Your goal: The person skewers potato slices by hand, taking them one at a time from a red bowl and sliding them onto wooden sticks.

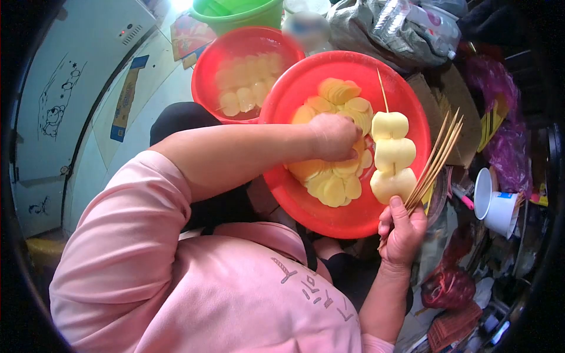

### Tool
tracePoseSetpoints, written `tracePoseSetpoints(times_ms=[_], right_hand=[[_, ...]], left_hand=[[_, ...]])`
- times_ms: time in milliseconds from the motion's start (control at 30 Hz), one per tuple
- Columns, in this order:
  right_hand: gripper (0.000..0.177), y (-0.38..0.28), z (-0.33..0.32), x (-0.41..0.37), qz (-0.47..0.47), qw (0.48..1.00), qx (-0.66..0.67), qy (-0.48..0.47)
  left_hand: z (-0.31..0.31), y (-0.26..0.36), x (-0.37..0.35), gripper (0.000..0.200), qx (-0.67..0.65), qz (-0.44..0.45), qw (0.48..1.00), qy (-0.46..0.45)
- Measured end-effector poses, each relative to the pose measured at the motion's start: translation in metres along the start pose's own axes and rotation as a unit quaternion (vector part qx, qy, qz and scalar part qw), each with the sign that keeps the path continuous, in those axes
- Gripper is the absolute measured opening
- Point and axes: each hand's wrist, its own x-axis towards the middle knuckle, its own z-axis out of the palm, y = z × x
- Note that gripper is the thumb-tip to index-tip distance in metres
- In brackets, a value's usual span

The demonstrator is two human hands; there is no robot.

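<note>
My right hand point(402, 228) grips a bundle of bare wooden skewers point(436, 159) together with one loaded skewer point(384, 88). Pale yellow potato slices point(395, 154) are threaded on that skewer in three clusters, its tip sticking out above them. A large red basin point(412, 94) lies under both hands. Inside it is a heap of thin, round potato slices point(334, 188). My left hand point(338, 136) is down on this heap with its fingers curled; whatever lies between the fingertips is hidden.
Beyond my left forearm, a second red basin point(203, 76) contains liquid and threaded slices. A green tub point(241, 16) stands behind it. On the right are a cardboard box point(462, 112), white cups point(500, 206) and a red net bag point(448, 287). A white cabinet point(65, 88) is at left.
</note>
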Motion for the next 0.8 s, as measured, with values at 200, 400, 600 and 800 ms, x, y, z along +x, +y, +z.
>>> tracePoseSetpoints(times_ms=[200, 400, 600, 800], right_hand=[[0.009, -0.001, -0.003, -0.001, -0.009, 1.0, -0.004, -0.005], [0.008, 0.0, -0.01, -0.003, -0.017, 1.0, -0.002, -0.002], [0.009, -0.003, -0.012, -0.006, -0.017, 1.0, -0.008, 0.0], [0.011, -0.003, -0.014, -0.01, 0.001, 0.999, -0.036, -0.001]], left_hand=[[0.013, 0.017, 0.016, 0.023, 0.114, 0.001, 0.989, -0.091], [0.017, 0.022, 0.013, 0.018, 0.171, 0.066, 0.983, -0.029], [0.004, 0.018, 0.015, 0.016, -0.032, 0.062, 0.997, 0.039], [-0.061, -0.012, 0.023, 0.014, -0.665, -0.082, 0.732, 0.125]])
